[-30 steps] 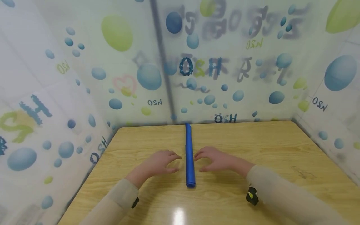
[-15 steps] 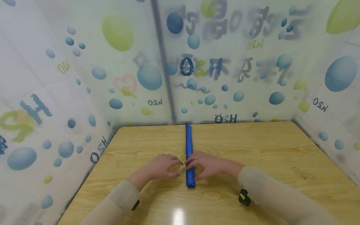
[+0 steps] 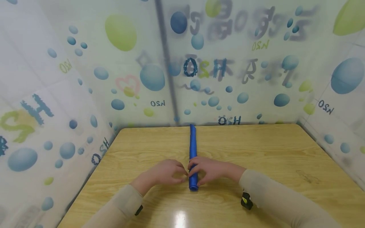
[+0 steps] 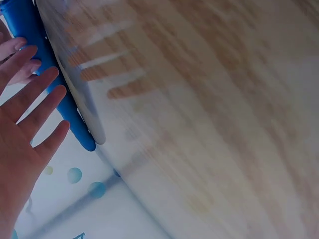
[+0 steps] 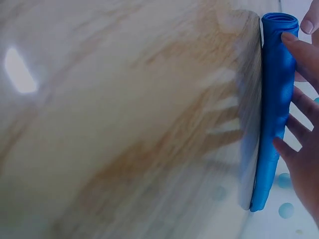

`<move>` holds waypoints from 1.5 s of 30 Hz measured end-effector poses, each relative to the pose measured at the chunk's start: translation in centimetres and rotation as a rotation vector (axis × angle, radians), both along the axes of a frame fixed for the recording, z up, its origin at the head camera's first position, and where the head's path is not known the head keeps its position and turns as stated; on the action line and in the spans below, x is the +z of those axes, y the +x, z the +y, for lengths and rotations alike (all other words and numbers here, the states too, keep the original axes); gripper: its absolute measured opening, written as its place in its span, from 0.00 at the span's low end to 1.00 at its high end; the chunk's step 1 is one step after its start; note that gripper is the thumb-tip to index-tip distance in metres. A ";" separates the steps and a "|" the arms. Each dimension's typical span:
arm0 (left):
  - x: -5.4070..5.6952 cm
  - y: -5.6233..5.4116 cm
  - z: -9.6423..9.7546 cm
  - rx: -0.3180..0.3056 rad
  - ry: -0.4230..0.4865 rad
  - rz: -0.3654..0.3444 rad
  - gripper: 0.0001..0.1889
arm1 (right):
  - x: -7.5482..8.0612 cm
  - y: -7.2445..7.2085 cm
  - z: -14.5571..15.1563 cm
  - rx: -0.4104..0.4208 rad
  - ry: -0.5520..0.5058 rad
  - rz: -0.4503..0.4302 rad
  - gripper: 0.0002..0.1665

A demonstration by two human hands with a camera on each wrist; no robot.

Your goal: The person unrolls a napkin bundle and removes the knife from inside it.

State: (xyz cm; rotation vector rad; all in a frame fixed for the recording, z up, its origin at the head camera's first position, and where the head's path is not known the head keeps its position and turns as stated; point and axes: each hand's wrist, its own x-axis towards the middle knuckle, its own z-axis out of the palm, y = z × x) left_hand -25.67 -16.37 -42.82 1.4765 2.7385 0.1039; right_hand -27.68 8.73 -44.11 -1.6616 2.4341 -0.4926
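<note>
A rolled-up blue cloth [image 3: 193,141] with a slight sheen lies lengthwise on the wooden table, its coiled end [image 5: 280,20] towards me. My right hand [image 3: 209,169] straddles it close to that end, fingers bent over the top to its left side and thumb along its right side. On the left, my left hand [image 3: 168,172] rests with fingertips right at the roll's edge. The left wrist view shows that hand's fingers [image 4: 37,114] spread and fairly straight beside the blue roll, with the other hand's fingertips beyond.
The pale wooden table [image 3: 251,142] meets a curtain-like wall [image 3: 242,79] printed with blue and green dots at the back. Similar panels [image 3: 42,133] flank it on the left and right. Glare [image 3: 180,218] shines near the front.
My right hand has come left and towards me, its fingers passing over the roll. My left hand has moved slightly right and nearer, up to the roll's left edge.
</note>
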 end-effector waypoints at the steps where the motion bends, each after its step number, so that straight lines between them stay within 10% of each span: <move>1: 0.0 0.0 0.1 -0.009 0.008 0.000 0.15 | -0.1 0.0 0.0 -0.008 -0.001 -0.015 0.24; 17: -0.2 0.2 1.2 -0.065 0.043 -0.016 0.14 | -0.7 -0.2 0.9 0.013 -0.088 0.033 0.24; 30: -1.4 -1.2 2.4 0.021 0.130 -0.258 0.10 | -1.0 0.2 1.7 0.003 -0.116 0.028 0.23; 45: -1.8 -1.6 3.9 0.066 0.106 -0.192 0.09 | -1.0 0.8 3.0 -0.071 -0.141 0.084 0.22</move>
